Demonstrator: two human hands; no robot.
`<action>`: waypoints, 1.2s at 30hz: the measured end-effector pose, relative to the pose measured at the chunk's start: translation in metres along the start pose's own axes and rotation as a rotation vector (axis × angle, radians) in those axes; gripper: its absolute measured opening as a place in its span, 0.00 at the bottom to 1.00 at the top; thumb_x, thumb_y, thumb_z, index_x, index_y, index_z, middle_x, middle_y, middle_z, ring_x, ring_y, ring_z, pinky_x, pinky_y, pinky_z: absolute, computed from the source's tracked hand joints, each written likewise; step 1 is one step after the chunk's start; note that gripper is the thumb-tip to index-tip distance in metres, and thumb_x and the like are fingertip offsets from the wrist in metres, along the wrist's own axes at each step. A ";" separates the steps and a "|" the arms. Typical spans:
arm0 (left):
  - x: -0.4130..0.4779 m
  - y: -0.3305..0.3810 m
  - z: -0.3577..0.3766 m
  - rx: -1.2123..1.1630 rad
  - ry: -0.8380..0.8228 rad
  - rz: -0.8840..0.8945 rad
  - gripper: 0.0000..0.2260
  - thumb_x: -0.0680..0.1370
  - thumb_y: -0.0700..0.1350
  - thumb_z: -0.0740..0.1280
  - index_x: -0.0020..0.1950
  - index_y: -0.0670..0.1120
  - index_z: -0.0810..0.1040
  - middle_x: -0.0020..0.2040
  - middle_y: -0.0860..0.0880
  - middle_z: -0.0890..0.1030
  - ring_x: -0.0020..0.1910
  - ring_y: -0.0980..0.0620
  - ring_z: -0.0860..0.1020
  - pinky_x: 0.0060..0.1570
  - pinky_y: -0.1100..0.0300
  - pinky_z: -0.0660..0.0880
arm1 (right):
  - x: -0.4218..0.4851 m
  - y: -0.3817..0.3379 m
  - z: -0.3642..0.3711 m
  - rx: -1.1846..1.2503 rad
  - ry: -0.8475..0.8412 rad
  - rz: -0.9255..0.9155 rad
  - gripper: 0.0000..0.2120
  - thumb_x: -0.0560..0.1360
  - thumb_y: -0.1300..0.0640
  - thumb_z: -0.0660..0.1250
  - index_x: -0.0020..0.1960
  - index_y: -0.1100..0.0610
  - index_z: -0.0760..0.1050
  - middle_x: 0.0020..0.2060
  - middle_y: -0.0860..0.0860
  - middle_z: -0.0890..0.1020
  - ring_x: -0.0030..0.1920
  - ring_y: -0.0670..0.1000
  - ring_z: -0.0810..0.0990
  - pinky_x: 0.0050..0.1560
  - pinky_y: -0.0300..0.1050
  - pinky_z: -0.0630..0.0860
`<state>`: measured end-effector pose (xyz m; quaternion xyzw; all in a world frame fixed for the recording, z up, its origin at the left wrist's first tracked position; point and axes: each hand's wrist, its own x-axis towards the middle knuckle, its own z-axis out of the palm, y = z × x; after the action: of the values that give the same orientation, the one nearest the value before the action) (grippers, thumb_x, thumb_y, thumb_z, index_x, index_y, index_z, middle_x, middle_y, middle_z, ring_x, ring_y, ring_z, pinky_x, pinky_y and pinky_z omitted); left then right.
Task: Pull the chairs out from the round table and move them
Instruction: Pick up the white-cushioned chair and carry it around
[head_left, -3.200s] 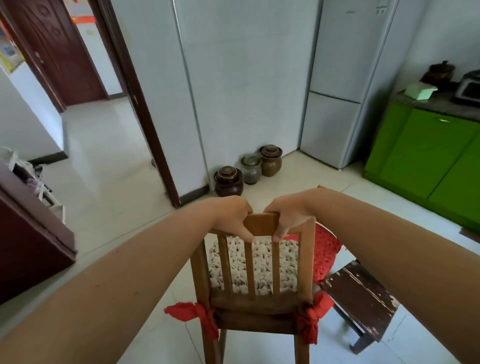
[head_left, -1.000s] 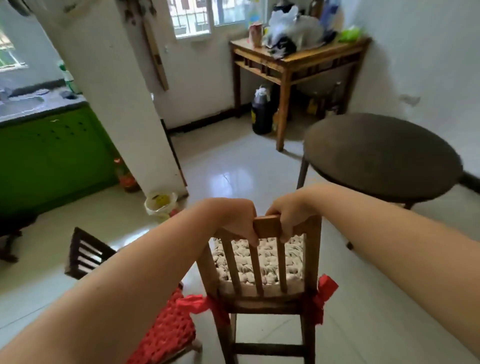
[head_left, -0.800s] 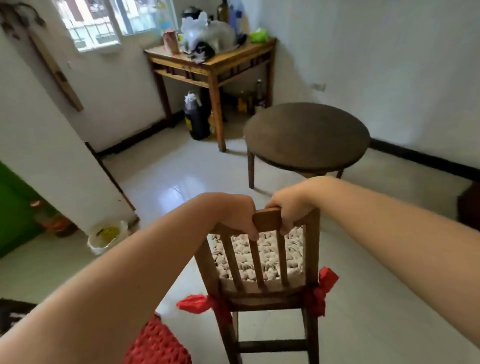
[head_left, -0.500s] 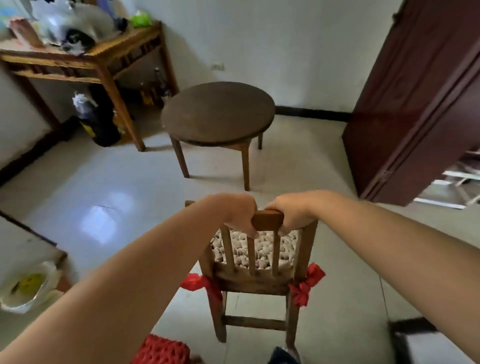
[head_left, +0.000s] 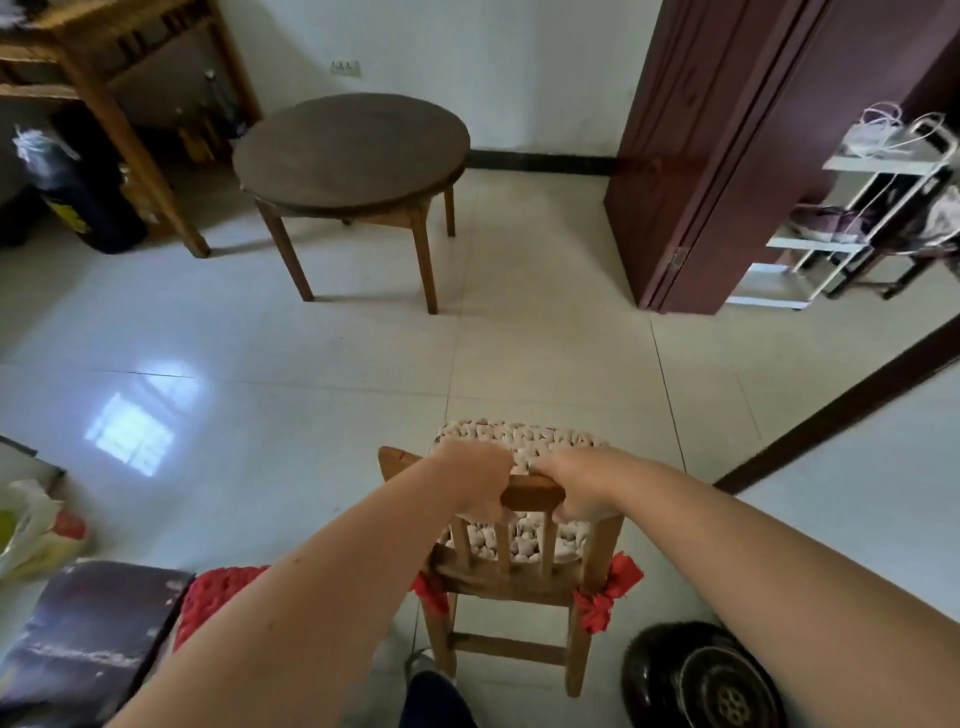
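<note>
A small wooden chair (head_left: 524, 571) with a white knotted seat cushion and red ties at its back posts stands on the tile floor right below me. My left hand (head_left: 480, 486) and my right hand (head_left: 576, 486) both grip its top back rail, side by side. The round dark wooden table (head_left: 350, 150) stands well ahead across open floor, with no chair beside it. A second chair with a red knitted cushion (head_left: 218, 592) sits at my lower left, partly hidden by my left forearm.
A dark door (head_left: 727, 145) stands open at the right, with a white rack (head_left: 862, 208) behind it. A tall wooden side table (head_left: 104, 62) and a dark jug (head_left: 78, 202) are at the far left. A dark clay pot (head_left: 701, 675) sits at the lower right, a plastic bag (head_left: 31, 525) at the left edge.
I have turned with the chair from the fridge side round towards the round table, and the chair now sits lower and closer below me. Both hands kept hold of its rail.
</note>
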<state>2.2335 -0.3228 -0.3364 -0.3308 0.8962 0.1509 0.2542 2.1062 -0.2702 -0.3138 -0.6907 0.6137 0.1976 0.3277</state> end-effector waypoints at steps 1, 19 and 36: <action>-0.005 0.006 0.009 0.014 0.005 0.014 0.19 0.74 0.57 0.65 0.57 0.45 0.73 0.44 0.50 0.74 0.42 0.50 0.73 0.41 0.59 0.68 | -0.005 -0.001 0.012 0.020 -0.004 0.005 0.15 0.72 0.60 0.66 0.57 0.53 0.71 0.50 0.54 0.79 0.49 0.53 0.77 0.45 0.46 0.72; -0.106 0.033 0.223 0.153 0.147 0.100 0.15 0.75 0.57 0.62 0.52 0.46 0.71 0.33 0.53 0.68 0.36 0.51 0.73 0.38 0.57 0.70 | -0.036 -0.100 0.230 0.001 0.120 0.033 0.12 0.72 0.61 0.65 0.52 0.48 0.71 0.44 0.49 0.78 0.45 0.51 0.77 0.44 0.45 0.73; -0.078 0.017 0.336 0.209 0.191 0.159 0.15 0.75 0.58 0.62 0.53 0.48 0.73 0.38 0.52 0.75 0.37 0.51 0.75 0.44 0.56 0.74 | 0.030 -0.099 0.335 -0.095 0.216 -0.031 0.10 0.71 0.60 0.64 0.51 0.49 0.71 0.40 0.48 0.77 0.42 0.51 0.76 0.53 0.48 0.70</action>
<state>2.3926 -0.1226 -0.5687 -0.2435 0.9504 0.0442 0.1882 2.2517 -0.0553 -0.5501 -0.7321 0.6245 0.1458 0.2297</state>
